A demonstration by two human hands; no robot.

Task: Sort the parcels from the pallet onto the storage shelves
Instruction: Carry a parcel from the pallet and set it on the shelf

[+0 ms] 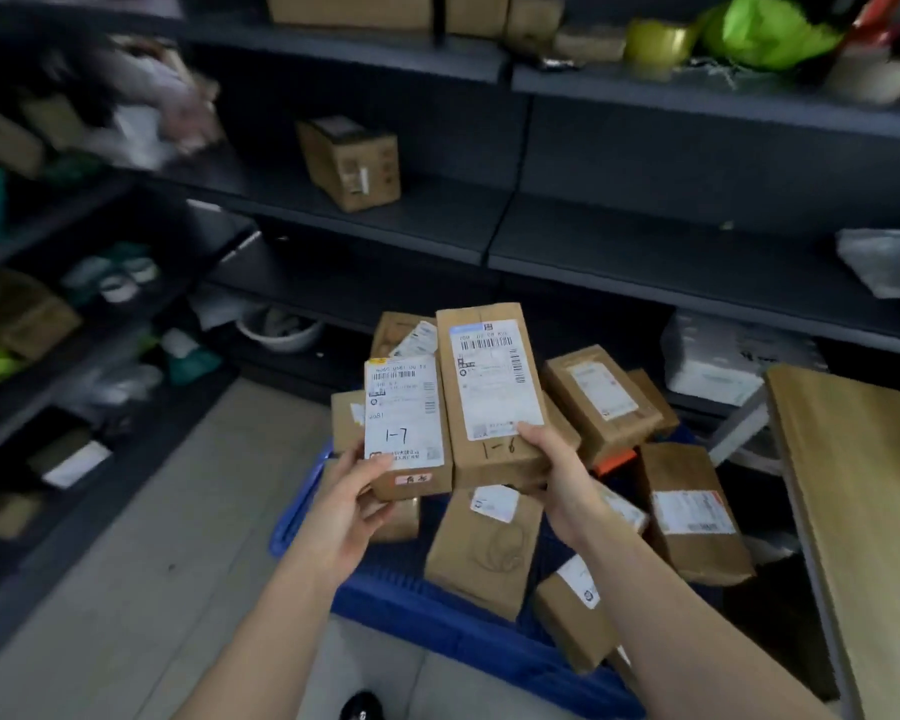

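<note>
- Dark storage shelves (437, 220) fill the upper half and the left side of the frame; one brown box (352, 161) sits on the middle tier at upper centre, and blurred bags and cartons lie on the other tiers
- A wooden counter (863, 485) runs down the right edge of the frame
- A blue pallet (437, 621) lies on the floor at lower centre; a loose pile of brown parcels (484, 553) lies on it at mixed angles, most with white labels facing up
- The taller parcel (489, 397) is held above the pile at centre frame; its long axis runs up and down the frame, its top end leans slightly left toward the shelves, and its labelled face is toward the camera
- The shorter parcel (406, 428) stands just left of it, touching along one side, with the same upright axis; "1-7" is handwritten on its label
- The right hand (557, 475) grips the taller parcel's lower right corner, thumb on the label, fingers underneath
- The left hand (344, 506) grips the shorter parcel's lower left corner, thumb on the label, fingers curled below
</note>
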